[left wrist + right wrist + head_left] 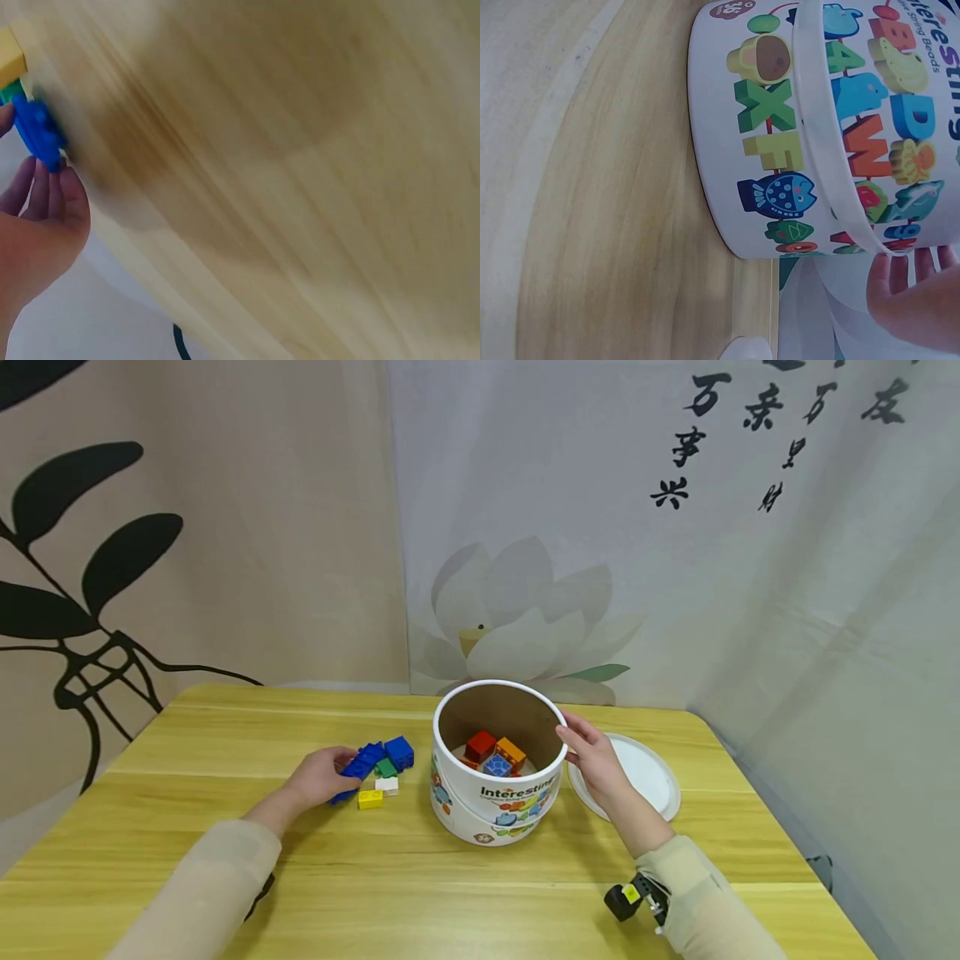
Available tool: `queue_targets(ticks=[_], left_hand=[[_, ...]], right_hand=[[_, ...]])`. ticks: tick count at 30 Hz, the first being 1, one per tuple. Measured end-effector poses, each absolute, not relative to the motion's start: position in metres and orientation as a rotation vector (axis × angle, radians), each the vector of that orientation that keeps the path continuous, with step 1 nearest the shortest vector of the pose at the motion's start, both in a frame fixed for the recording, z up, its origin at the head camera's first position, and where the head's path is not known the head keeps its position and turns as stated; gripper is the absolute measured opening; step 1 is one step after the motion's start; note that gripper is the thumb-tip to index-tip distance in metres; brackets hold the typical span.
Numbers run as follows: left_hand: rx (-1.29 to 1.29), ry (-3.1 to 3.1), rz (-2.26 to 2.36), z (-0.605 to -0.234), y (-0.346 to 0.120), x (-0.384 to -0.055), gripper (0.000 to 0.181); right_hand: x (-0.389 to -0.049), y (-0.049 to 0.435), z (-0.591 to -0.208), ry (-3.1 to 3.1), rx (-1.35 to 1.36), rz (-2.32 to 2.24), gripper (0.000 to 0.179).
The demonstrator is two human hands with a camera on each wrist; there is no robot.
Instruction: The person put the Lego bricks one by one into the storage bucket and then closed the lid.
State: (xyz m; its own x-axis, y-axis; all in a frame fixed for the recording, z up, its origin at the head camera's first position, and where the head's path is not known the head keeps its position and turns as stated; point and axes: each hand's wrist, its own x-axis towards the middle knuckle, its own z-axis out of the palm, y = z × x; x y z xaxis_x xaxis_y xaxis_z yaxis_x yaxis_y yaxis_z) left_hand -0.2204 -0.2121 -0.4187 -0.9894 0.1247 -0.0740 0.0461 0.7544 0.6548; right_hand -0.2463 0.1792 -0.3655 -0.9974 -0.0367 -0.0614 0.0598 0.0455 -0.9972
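My left hand pinches a long blue building brick between thumb and fingers, low over the left side of the table. In the left wrist view the same blue brick shows its studs. Close by lie another blue brick, a green brick, a white brick and a yellow brick. My right hand grips the rim of a round white tub, thumb over the edge and fingers outside. Inside the tub lie a red brick, an orange brick and a pale blue brick.
A round white lid lies flat on the wooden table, right of the tub and partly behind my right hand. A printed curtain hangs behind the table's far edge.
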Motion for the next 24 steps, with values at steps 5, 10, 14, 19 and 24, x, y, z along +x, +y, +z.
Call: queue_targets(ticks=[5, 10, 14, 19, 24], left_hand=[[0.148, 2.84, 1.043, -0.42, -0.222, -0.221, 0.051], [0.162, 2.884, 1.012, -0.422, -0.229, -0.218, 0.05], [0.153, 2.873, 1.031, -0.421, -0.233, -0.217, 0.046], [0.127, 2.827, 1.124, -0.418, -0.234, -0.217, 0.046], [0.106, 2.77, 1.21, -0.41, -0.236, -0.218, 0.048]], right_hand=[[-0.247, 0.178, -0.365, 2.226, 0.041, -2.114, 0.045], [-0.247, 0.178, -0.365, 2.214, 0.046, -2.121, 0.044], [-0.247, 0.179, -0.365, 2.206, 0.034, -2.12, 0.045], [-0.247, 0.179, -0.366, 2.202, 0.035, -2.124, 0.045], [-0.248, 0.179, -0.367, 2.199, 0.037, -2.137, 0.046]])
